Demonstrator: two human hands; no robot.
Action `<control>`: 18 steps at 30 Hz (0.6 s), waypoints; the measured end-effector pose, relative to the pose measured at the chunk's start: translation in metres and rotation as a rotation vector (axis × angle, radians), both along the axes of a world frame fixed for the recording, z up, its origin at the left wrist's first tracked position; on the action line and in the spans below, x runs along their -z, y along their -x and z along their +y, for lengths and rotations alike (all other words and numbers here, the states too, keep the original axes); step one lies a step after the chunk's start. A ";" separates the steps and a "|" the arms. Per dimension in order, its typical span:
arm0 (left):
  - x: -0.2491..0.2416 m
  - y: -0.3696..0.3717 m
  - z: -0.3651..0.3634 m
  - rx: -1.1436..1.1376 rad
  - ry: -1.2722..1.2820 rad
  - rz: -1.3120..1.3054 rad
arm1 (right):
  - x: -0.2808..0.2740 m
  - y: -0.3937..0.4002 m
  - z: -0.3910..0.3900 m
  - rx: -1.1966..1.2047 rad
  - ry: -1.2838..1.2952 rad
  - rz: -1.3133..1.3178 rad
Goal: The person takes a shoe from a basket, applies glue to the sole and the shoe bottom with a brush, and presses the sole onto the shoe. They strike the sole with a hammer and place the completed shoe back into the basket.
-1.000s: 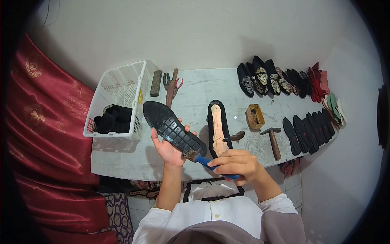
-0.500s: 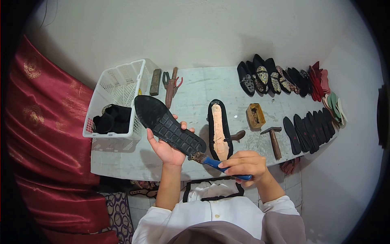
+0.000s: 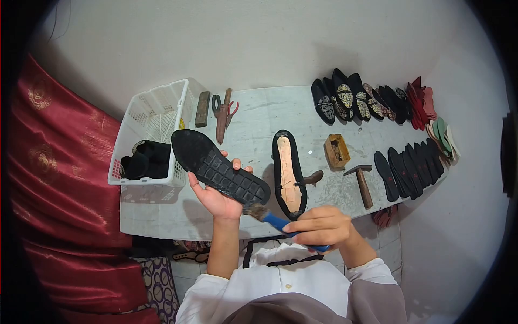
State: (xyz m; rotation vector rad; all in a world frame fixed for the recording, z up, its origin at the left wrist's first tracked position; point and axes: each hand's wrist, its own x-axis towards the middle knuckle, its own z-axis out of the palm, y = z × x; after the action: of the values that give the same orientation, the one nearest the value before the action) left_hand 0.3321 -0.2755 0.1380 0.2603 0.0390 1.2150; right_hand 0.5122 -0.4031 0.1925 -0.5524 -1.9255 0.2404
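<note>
My left hand (image 3: pixel 218 202) holds a black shoe sole (image 3: pixel 216 164) from below, its grid of raised squares facing up and its wide end pointing to the upper left. The fingertips show over the sole's far edge. My right hand (image 3: pixel 322 229) grips the blue handle of a brush (image 3: pixel 276 221), whose brown bristles are at the sole's near end. Just beyond the brush, a black shoe upper (image 3: pixel 278 162) lies on the table with its pale inner board facing up. A curved brown piece (image 3: pixel 314 177) sticks out to its right.
A white basket (image 3: pixel 186 108) with black items stands left. Near it lie a dark block (image 3: pixel 202 109) and pliers (image 3: pixel 233 109). Rightward are a small yellowish box (image 3: pixel 337 151), a hammer (image 3: pixel 364 186), black insoles (image 3: pixel 386 175) and finished shoes (image 3: pixel 343 94) at the back.
The sole and my left hand have shifted slightly left. The brush has moved a little left and down, with its bristles now at the sole's lower edge.
</note>
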 end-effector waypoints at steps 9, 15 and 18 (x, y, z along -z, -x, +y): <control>-0.013 0.005 0.000 -0.062 0.013 -0.139 | 0.002 -0.008 -0.005 0.032 0.088 0.038; -0.008 0.010 0.001 -0.041 -0.042 0.010 | 0.002 -0.010 -0.007 0.019 0.014 0.163; -0.016 0.005 -0.004 -0.078 -0.029 -0.052 | -0.004 -0.007 -0.004 0.066 0.042 -0.002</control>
State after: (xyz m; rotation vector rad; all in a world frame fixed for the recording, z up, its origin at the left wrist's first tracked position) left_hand 0.3272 -0.2793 0.1544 0.2549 -0.0137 1.3002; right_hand 0.5195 -0.4075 0.1970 -0.6436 -1.9043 0.2381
